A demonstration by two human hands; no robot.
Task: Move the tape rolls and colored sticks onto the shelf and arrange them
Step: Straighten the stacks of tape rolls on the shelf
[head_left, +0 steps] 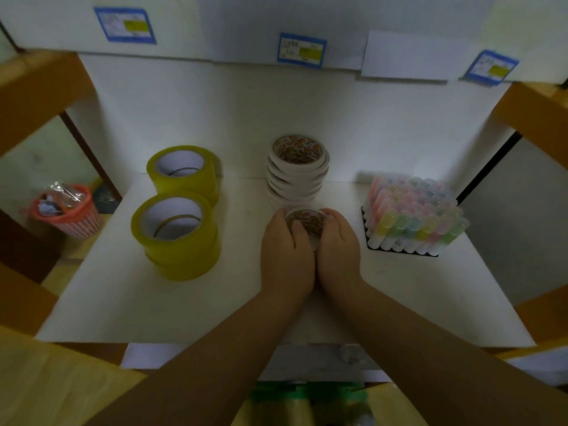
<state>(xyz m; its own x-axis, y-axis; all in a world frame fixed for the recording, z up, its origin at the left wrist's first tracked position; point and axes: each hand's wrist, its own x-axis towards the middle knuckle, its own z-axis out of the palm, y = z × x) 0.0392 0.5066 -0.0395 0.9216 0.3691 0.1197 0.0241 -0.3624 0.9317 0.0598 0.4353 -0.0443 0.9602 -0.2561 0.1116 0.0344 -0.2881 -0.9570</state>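
Two hands, left hand [287, 250] and right hand [336, 247], are cupped around a small white tape roll with patterned core [305, 221] on the white shelf [123, 302]. Behind it, a stack of matching white rolls [297, 170] is seen.

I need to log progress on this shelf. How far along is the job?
Done: two yellow tape stacks on the shelf, a white tape stack in the middle, and the colored sticks in their rack. In hand: left hand and right hand hold more white rolls in front of that stack. Left: releasing them.
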